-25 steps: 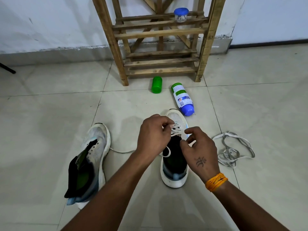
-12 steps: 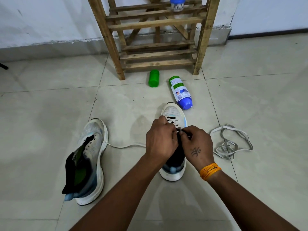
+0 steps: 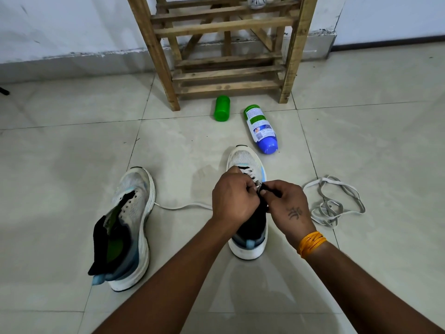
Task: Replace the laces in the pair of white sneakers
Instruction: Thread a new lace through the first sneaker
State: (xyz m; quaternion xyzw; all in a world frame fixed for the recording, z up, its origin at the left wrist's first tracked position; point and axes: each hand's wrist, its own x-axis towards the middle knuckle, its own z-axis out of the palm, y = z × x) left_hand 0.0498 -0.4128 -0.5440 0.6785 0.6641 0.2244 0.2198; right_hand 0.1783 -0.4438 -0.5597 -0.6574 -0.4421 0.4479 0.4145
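**Lacing right-hand shoe, both hands on the lace**

Both hands over the eyelets of the upright shoe, toe pointing at the rack. Left hand curled, fingertips pinching the lace at the eyelet rows. Right hand curled too, thumb and forefinger pinching the lace tip right next to the left hand's fingers. Hands nearly touching. Lower rows near the toe already threaded, white crossings visible. Lace tail runs left along the floor from under the left hand towards the other shoe.

Other shoe sits to the left, well apart, no lace in the eyelets, tongue pulled up and open.

Loose lace pile on the floor to the right of the right hand, near but not touching.

Beyond the toe: blue-capped bottle lying on its side, green bottle beside it, both just in front of the wooden rack. Orange band on the right wrist.
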